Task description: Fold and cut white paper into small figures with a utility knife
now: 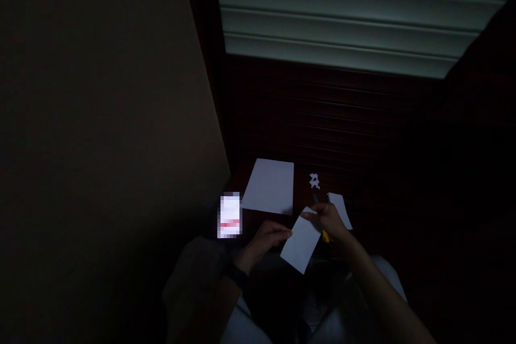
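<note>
Between my two hands is a small white sheet of paper point(302, 247), held tilted above the front of a dark table. My left hand point(269, 236) pinches its left edge. My right hand point(328, 220) grips the upper right corner, thumb on top. Just beneath the right hand lies a tool with a yellow handle point(326, 237) and a dark, narrow end; the hand and paper hide much of it, and it looks like scissors. A larger white sheet point(270, 185) lies flat beyond my left hand.
Crumpled paper scraps point(314, 181) lie farther back. At the right is another folded or stacked white paper point(341, 209). A bright, blurred-out screen point(229, 215) stands at the left. A wall point(161, 91) rises on the left, and pale slats point(342, 16) are behind the table. The room is dark.
</note>
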The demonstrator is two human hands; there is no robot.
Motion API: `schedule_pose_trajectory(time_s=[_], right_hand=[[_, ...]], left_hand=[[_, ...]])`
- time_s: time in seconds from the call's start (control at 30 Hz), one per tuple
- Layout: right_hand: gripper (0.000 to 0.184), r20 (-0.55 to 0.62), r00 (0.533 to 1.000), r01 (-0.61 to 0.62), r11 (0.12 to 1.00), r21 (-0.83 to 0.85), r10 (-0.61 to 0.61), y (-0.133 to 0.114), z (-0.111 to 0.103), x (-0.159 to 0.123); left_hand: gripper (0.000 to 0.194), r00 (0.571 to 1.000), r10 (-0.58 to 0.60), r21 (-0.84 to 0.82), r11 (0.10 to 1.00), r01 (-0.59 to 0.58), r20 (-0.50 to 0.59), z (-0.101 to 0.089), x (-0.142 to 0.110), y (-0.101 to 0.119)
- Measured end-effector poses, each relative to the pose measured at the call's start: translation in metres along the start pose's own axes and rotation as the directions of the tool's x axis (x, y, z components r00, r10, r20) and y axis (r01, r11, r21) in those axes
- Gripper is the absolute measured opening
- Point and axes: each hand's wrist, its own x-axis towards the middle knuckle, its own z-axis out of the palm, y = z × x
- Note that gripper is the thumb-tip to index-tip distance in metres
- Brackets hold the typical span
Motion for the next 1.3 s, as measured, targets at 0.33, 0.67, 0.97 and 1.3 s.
schedule_pose_trajectory(time_s=[0.33,0.67,0.97,1.3], right_hand=[[0.036,-0.054,0.998,-0.02,0.998,0.061,0.024,-0.008,-0.006,-0.001],[0.04,-0.148,0.989,-0.004,1.0,0.023,0.007,-0.014,-0.025,0.001],[0.038,-0.25,0.968,0.042,0.999,0.028,-0.034,-0.012,-0.035,0.002],[0.04,-0.182,0.982,-0.021,0.981,0.195,0.057,0.011,0.007,-0.016]], left_hand=[[0.033,0.999,0.04,-0.023,0.999,-0.039,0.008,-0.001,-0.001,-0.001],[0.034,0.995,0.007,-0.105,0.994,0.004,0.104,-0.013,-0.005,-0.017],[0.04,0.999,0.032,-0.092,0.995,-0.035,-0.039,-0.025,-0.006,-0.033],[0.035,0.98,0.17,0.106,0.981,-0.159,-0.102,-0.003,0.023,-0.009]])
